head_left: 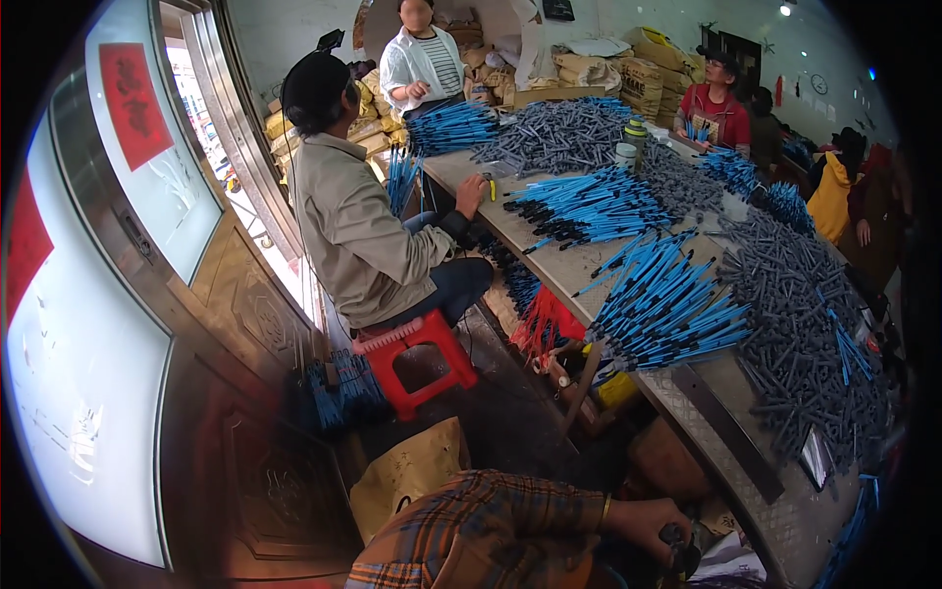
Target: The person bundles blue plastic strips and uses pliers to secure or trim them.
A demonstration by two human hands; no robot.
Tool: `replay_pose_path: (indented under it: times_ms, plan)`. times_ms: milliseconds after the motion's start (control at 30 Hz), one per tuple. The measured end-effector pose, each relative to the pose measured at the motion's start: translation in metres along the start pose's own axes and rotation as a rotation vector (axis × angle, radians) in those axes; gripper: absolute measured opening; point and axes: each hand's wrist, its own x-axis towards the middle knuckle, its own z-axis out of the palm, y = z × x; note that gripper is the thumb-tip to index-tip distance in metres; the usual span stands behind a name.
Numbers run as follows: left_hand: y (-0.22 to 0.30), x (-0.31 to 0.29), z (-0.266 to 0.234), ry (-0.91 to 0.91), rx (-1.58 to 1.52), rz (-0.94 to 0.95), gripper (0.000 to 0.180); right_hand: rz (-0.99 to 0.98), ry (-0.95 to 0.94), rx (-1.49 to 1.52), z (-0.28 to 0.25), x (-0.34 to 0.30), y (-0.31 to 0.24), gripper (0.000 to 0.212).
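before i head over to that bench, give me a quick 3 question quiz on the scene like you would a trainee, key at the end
1. Multiple choice: what does the person in the beige jacket sit on?
a) a red plastic stool
b) a wooden bench
c) a wheeled office chair

2. True or false: the big heap of grey tube-like pieces lies on the worktable.

3. Fill the gap: the wearer's left hand, near the lower edge, comes out of a ____ sleeve.

Key: 1. a; 2. true; 3. plaid
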Motion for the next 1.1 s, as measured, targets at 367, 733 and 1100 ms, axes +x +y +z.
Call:
replay_pose_path:
  times_ms: [367, 733, 1100]
  plan:
    - [0.003, -0.002, -0.001, 0.015, -0.013, 0.004, 0.030, 0.126, 0.036, -0.053, 0.020, -0.006, -0.028, 0.036]
    - [-0.005, -0.001, -0.002, -0.003, -0.002, 0.007, 0.030, -0.085, 0.034, -0.268, 0.002, 0.003, -0.007, 0.034]
    - [0.009, -0.003, -0.002, -0.018, 0.000, 0.009, 0.029, 0.028, 0.137, -0.230, 0.024, -0.005, -0.025, 0.035]
